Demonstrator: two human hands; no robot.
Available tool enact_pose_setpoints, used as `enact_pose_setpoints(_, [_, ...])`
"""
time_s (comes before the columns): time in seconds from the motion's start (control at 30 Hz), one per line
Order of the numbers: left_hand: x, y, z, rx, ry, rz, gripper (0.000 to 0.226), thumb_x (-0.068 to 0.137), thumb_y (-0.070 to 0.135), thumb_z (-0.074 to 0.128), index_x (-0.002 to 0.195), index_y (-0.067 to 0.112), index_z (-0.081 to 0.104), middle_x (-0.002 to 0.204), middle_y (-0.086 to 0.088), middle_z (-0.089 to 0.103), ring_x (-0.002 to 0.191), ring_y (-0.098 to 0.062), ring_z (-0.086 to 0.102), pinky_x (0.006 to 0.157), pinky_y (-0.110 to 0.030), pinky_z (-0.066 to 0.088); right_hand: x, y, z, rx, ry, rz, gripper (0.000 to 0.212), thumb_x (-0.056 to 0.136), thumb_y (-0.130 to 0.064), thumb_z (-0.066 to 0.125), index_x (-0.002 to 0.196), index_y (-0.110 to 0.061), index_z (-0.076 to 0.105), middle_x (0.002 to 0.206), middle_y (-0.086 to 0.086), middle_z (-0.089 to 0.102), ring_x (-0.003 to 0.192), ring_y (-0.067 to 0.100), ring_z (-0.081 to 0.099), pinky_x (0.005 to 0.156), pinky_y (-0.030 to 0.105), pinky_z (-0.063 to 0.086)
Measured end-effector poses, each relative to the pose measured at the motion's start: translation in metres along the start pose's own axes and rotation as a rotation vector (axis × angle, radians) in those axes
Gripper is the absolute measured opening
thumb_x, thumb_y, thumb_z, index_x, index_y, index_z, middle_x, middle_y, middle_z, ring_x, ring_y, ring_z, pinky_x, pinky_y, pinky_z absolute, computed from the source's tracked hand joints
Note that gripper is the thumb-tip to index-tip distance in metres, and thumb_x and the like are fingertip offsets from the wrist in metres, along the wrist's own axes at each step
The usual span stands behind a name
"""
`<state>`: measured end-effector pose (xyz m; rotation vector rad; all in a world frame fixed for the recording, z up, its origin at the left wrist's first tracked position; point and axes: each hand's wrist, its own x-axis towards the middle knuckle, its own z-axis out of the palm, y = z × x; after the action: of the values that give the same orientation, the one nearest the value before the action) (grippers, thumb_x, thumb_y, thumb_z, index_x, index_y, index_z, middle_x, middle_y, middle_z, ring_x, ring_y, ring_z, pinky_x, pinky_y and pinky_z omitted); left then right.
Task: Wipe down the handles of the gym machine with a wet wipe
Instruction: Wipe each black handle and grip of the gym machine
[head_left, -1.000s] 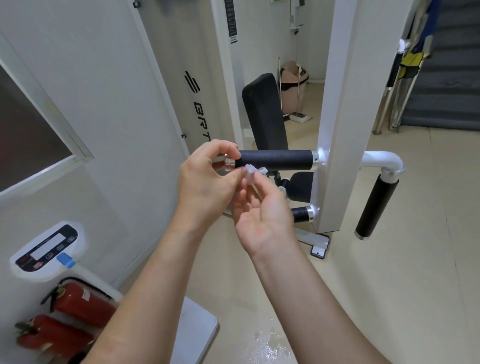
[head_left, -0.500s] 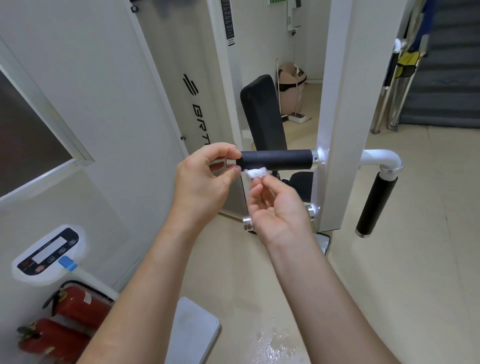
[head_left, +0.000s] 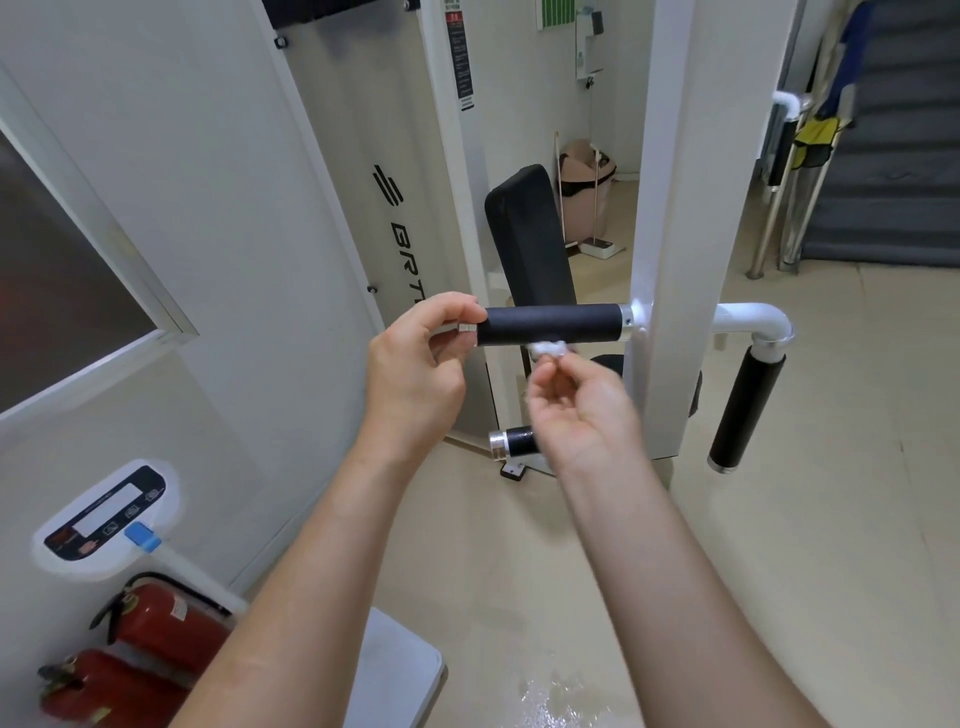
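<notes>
Since a second earlier, the right hand (head_left: 576, 410) had raised the balled wipe (head_left: 545, 348) to the underside of the handle (head_left: 550, 325), pinching it; the left hand (head_left: 415, 374) pinched the metal end (head_left: 466, 327). Such a small wad might slip free or miss the top.

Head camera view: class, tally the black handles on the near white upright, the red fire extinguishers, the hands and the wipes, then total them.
Black handles: 3 (upper handle, lower handle, side handle)
Red fire extinguishers: 2 (upper extinguisher, lower extinguisher)
Hands: 2 (left hand, right hand)
Wipes: 1 (wipe)
Total: 8
</notes>
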<state>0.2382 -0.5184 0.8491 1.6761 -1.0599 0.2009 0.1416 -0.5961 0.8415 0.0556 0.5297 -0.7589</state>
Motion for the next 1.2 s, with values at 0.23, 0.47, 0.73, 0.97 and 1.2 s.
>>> enact_pose_setpoints(0.23, [-0.003,-0.001,0.003,-0.002,-0.001,-0.020,0.025,0.086,-0.008,0.059,0.098,0.013,0.066,0.102,0.005,0.067,0.095,0.000,0.062,0.088,-0.011,0.047,-0.001,-0.027,-0.006,0.084,0.046,-0.072,0.005,0.088,0.006,0.056,0.090,0.003,0.059,0.083,0.014,0.061,0.064,0.014,0.058,0.051,0.015,0.051])
enact_pose_setpoints(0.47, [-0.003,-0.003,0.000,-0.003,0.022,-0.013,0.027,0.086,-0.006,0.059,0.098,0.017,0.066,0.103,0.007,0.067,0.097,-0.002,0.063,0.089,-0.013,0.047,-0.014,-0.035,-0.001,0.081,-0.033,-0.163,0.015,0.085,0.009,0.059,0.100,0.009,0.062,0.091,0.019,0.065,0.066,0.015,0.061,0.055,0.014,0.052])
enact_pose_setpoints(0.73, [-0.013,-0.001,0.002,0.152,0.134,0.067,0.022,0.086,0.001,0.063,0.098,0.018,0.070,0.112,0.007,0.065,0.104,-0.010,0.059,0.093,-0.027,0.049,-0.040,-0.012,-0.024,-0.309,-0.196,-0.131,0.010,0.086,-0.002,0.061,0.081,-0.008,0.068,0.072,0.006,0.067,0.055,0.009,0.058,0.046,0.015,0.045])
enact_pose_setpoints(0.97, [-0.078,0.029,0.016,-0.321,-0.162,-0.357,0.008,0.086,0.033,0.065,0.093,0.029,0.068,0.077,0.006,0.070,0.066,-0.008,0.062,0.062,-0.023,0.051,-0.039,-0.028,-0.062,-0.971,-0.354,-0.340,0.020,0.087,0.003,0.057,0.081,-0.011,0.070,0.072,0.003,0.068,0.069,0.013,0.060,0.063,0.023,0.046])
enact_pose_setpoints(1.2, [-0.111,0.019,0.023,-0.576,-0.083,-0.574,0.011,0.079,0.001,0.072,0.075,0.011,0.068,0.070,-0.009,0.068,0.064,-0.015,0.060,0.057,-0.024,0.050,-0.043,-0.025,-0.089,-1.307,-0.327,-0.472,0.016,0.083,-0.001,0.065,0.085,-0.016,0.071,0.081,0.006,0.072,0.072,0.013,0.065,0.067,0.027,0.053])
